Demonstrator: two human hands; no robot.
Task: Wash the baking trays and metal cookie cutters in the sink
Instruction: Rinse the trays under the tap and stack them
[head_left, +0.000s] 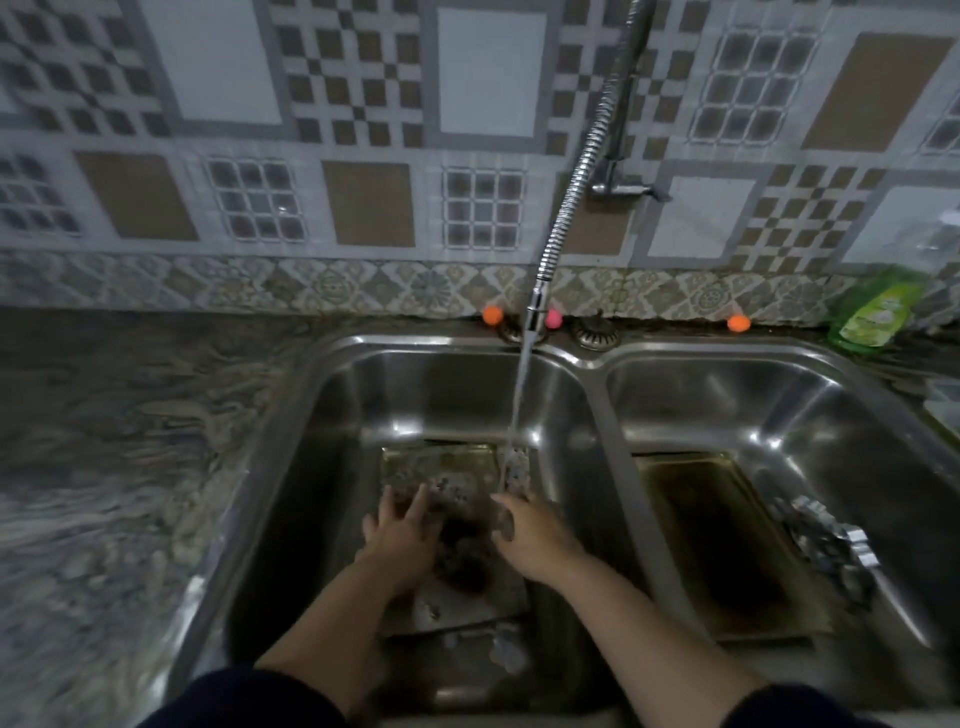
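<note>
1. A person leans over a double steel sink (597, 364), with both hands down in the left basin.
2. The left hand (400, 535) lies flat on a baking tray (441, 467). Its fingers (415, 499) are straight and spread, pressing down and gripping nothing.
3. The right hand (535, 540) rests on the same tray, just right of the left fingers. Whether its fingers (501, 500) hold anything cannot be told.
4. A dark mass (462, 561) sits between the two sets of fingers, touching or nearly touching both. It could be a scrubber or burnt residue; the blur hides which.
5. The tray's long axis runs straight away from the person, so it reaches beyond the fingertips and back under the wrists.
6. A water stream (519, 400) from the faucet hose (571, 182) lands just beyond the right fingertips.
7. A second baking tray (727, 545) lies in the right basin, across the divider from the right fingers, and also points away from the person.
8. The metal cookie cutters (821, 535) are heaped on that tray's far right edge, well apart from both hands, with the right hand nearer.
9. Judgement: basin walls close in on both sides of the tray, so the open room for scrubbing strokes runs away from and back toward the person.
</note>
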